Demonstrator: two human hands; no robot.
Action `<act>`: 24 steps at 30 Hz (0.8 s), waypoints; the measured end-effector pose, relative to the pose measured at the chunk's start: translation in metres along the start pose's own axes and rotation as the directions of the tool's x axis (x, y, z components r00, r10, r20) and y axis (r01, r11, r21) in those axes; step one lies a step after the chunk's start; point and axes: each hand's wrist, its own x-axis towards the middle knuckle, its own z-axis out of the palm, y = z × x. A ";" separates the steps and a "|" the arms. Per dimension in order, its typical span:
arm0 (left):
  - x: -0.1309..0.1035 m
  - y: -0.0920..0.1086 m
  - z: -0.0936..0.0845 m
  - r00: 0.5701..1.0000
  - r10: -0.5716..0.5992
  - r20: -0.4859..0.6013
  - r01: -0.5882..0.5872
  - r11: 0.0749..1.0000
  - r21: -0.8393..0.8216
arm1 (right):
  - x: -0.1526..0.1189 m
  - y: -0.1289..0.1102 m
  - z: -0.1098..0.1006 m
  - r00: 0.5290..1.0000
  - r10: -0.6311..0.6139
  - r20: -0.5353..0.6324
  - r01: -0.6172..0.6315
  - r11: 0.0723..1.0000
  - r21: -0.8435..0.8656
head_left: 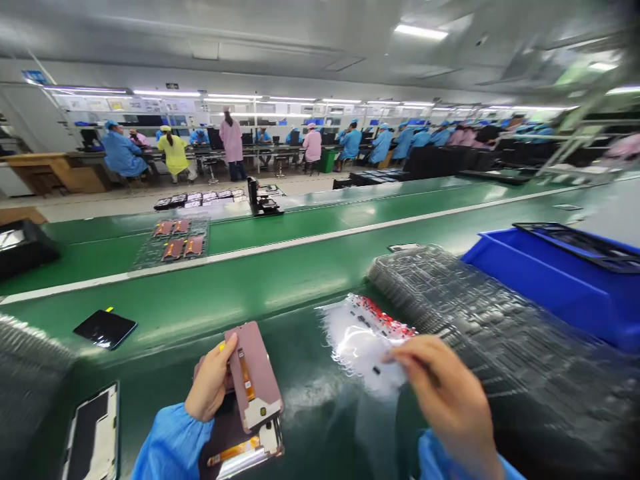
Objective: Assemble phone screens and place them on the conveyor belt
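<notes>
My left hand [213,377] grips a phone screen panel [256,373] by its left edge, its pinkish-brown back facing up with an orange flex cable along it. Under it lies another panel [245,453], with a similar cable and a shiny strip. My right hand [450,393] is closed in a pinch at the lower right of a glossy white sheet [350,340] bearing small black pieces and a row of red tabs. Whatever sits between those fingertips is too blurred to make out.
Clear plastic trays [450,287] are stacked at right, beside a blue bin [545,280] with black frames on top. A dark phone screen [105,328] lies at left, a phone housing [93,433] nearer. Farther off, a tray of panels [175,240] rests on the green belt [280,267].
</notes>
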 end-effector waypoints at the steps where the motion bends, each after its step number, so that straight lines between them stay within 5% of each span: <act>1: -0.004 0.000 -0.001 1.000 0.007 -0.008 -0.007 1.000 -0.008 | 0.007 0.022 -0.002 0.992 0.125 0.008 -0.124 0.991 -0.056; 3: -0.014 0.000 -0.003 1.000 0.026 -0.018 -0.026 0.999 -0.025 | 0.017 0.069 -0.001 0.942 0.334 0.017 -0.323 0.921 -0.216; 6: -0.028 0.001 -0.007 0.999 0.046 -0.022 -0.048 0.995 -0.085 | 0.022 0.126 0.008 0.903 0.429 0.002 -0.401 0.848 -0.347; 11: -0.043 -0.001 -0.020 0.993 0.072 -0.089 -0.089 0.976 -0.199 | 0.021 0.146 0.026 0.935 0.353 -0.017 -0.319 0.822 -0.472; 14: -0.051 -0.007 -0.023 0.987 0.090 -0.130 -0.122 0.957 -0.263 | 0.016 0.115 0.056 0.975 0.223 0.009 -0.196 0.874 -0.444; 17: -0.059 -0.017 -0.018 0.983 0.095 -0.158 -0.141 0.938 -0.318 | 0.002 0.055 0.098 0.964 0.051 0.262 0.021 0.964 -0.265; 21: -0.072 -0.032 -0.008 0.979 0.101 -0.180 -0.168 0.896 -0.411 | -0.028 -0.034 0.144 0.731 -0.234 0.641 0.192 0.972 0.136; 24: -0.080 -0.037 -0.011 0.986 0.118 -0.116 -0.157 0.894 -0.420 | -0.039 -0.065 0.162 0.667 -0.294 0.685 0.191 0.956 0.225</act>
